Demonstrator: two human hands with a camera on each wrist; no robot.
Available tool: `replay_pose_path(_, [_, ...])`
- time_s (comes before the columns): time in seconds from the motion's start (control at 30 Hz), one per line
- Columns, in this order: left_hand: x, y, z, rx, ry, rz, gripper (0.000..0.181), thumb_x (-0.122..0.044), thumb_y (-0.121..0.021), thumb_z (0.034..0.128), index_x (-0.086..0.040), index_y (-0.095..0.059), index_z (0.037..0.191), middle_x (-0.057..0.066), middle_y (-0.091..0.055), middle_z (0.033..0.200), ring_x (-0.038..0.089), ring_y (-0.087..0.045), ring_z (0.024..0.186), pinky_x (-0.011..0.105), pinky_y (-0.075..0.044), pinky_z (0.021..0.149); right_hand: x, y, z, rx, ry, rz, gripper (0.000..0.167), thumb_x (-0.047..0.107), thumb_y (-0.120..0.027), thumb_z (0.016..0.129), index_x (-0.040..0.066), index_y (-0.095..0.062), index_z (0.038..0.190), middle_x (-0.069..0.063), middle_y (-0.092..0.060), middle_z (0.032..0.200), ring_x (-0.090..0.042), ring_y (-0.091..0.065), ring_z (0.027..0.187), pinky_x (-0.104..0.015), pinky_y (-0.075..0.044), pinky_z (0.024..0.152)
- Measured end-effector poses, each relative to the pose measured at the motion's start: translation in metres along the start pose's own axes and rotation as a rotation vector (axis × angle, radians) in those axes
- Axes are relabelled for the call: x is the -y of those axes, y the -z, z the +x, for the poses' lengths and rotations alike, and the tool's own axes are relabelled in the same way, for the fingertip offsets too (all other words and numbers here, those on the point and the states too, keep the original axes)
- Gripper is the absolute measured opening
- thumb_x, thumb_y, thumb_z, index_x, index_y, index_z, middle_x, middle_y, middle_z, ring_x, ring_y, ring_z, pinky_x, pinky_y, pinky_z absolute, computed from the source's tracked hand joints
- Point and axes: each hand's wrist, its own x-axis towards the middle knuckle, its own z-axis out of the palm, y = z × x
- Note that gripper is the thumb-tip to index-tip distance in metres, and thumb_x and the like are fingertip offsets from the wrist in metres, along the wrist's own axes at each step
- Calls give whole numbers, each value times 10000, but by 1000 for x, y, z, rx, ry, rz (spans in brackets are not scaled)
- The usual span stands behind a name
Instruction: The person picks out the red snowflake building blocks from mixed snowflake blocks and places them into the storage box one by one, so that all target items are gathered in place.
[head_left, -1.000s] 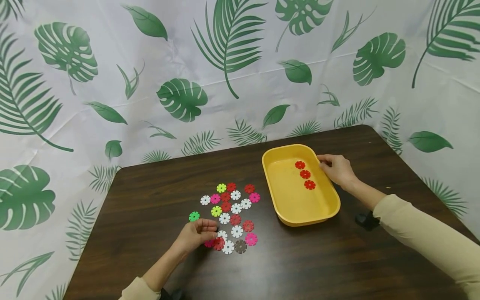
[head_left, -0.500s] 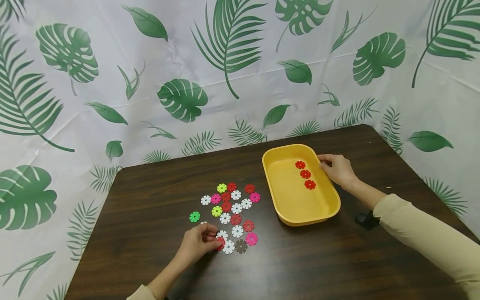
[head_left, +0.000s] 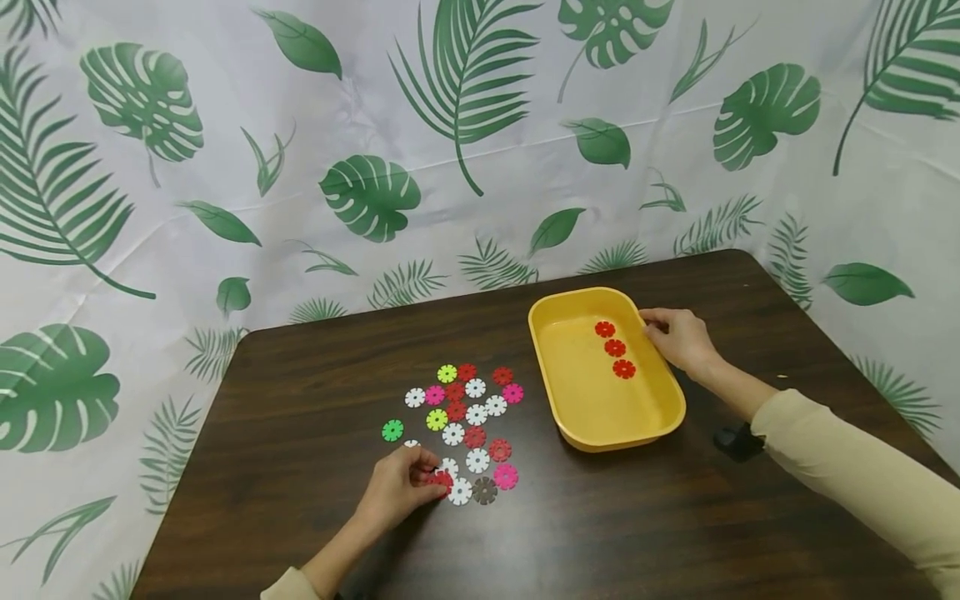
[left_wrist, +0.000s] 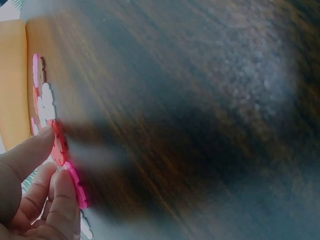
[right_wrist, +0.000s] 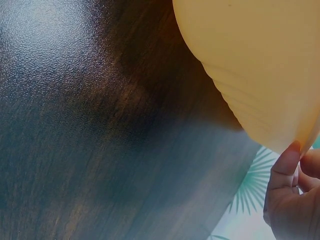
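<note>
Head view: we look down on a dark wood-grain surface, leaf-print cloth behind. The yellow tray sits to the right of a loose spread of discs, all notched at the edge. Inside the tray we count three red discs, lying in a slanting row near its right wall, well apart from the spread.

Left hand is at the near-left edge of the spread; its grip is closed on a red disc, thumb at one edge, fingertips at the other. That disc is on the surface side of the tray, outside it, close by a white disc. Left wrist view gives us a pink disc just beside the fingertips, which the hand covers from above.

Right hand: grip closed on the tray's right rim. Right wrist view shows us the tray's outer wall and the thumb and finger pinching its edge; the contents we read only from above. Green disc lies at the spread's left fringe, brown disc at its near edge.
</note>
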Motion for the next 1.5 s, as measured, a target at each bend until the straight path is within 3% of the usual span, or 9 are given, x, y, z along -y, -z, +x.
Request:
replay_pose_path(0.53, [-2,-4,1,-31,-26,17,225,-107,-839,674,-59,-685,829,24,-618,780,75,-584,661,176,-514,596,-4,2,-1,2,-10,-2,359,35,-504,948,-105,-502,1279,-285,-595,1070,-325,-604,846,-380,-561,698])
replay_pose_path(0.9, [-4,-7,-1,-55,-36,-59,177,-30,-799,705,-44,-671,827,38,-677,765,82,-624,653,161,-511,594,-5,-1,-1,6,-17,12,357,32,-499,952,-105,-500,1281,-275,-594,1052,-310,-607,829,-308,-557,649])
replay_pose_path(1.03, [-5,-7,-1,-57,-27,-69,152,-11,-781,722,-53,-672,819,24,-673,748,54,-608,639,168,-507,572,-5,-2,-1,9,-17,14,357,31,-495,954,-106,-495,1284,-278,-591,1062,-318,-608,838,-342,-564,679])
replay_pose_path(1.33, [-5,-7,2,-27,54,-166,106,-12,-753,757,-42,-681,828,47,-679,749,54,-586,621,181,-495,523,-3,-3,0,12,-14,8,359,30,-499,953,-107,-494,1284,-276,-589,1063,-313,-599,833,-377,-564,705])
replay_pose_path(1.5, [-10,-3,8,15,197,-399,152,-14,-722,792,28,-661,925,77,-653,789,104,-570,644,189,-489,550,-4,-2,0,14,-14,14,359,33,-496,954,-107,-493,1285,-277,-589,1068,-312,-602,837,-376,-564,704])
